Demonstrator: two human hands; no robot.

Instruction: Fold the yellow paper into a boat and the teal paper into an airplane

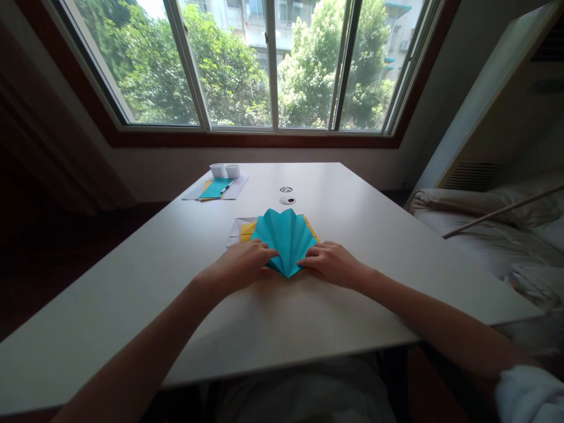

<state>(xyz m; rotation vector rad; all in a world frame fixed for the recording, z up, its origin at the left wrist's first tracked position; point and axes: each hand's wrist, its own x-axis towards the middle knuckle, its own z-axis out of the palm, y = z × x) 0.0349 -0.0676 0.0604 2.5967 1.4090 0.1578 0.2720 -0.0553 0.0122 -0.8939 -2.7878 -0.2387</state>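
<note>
While palms down, left hand (240, 264) & right hand (331, 262) pinch teal paper fan (285, 237), table (132, 305)

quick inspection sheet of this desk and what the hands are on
surface: white table, bare in front.
job's things: teal pleated paper fan spread flat on yellow sheets.
clutter: far left, teal sheet with a pen on pale papers, two white cups; two small round things mid-table.
grippers: left hand and right hand press the fan's lower corners, fingers on the paper.
cables: nothing seen.
surroundings: window onto trees, bedding at right.
</note>
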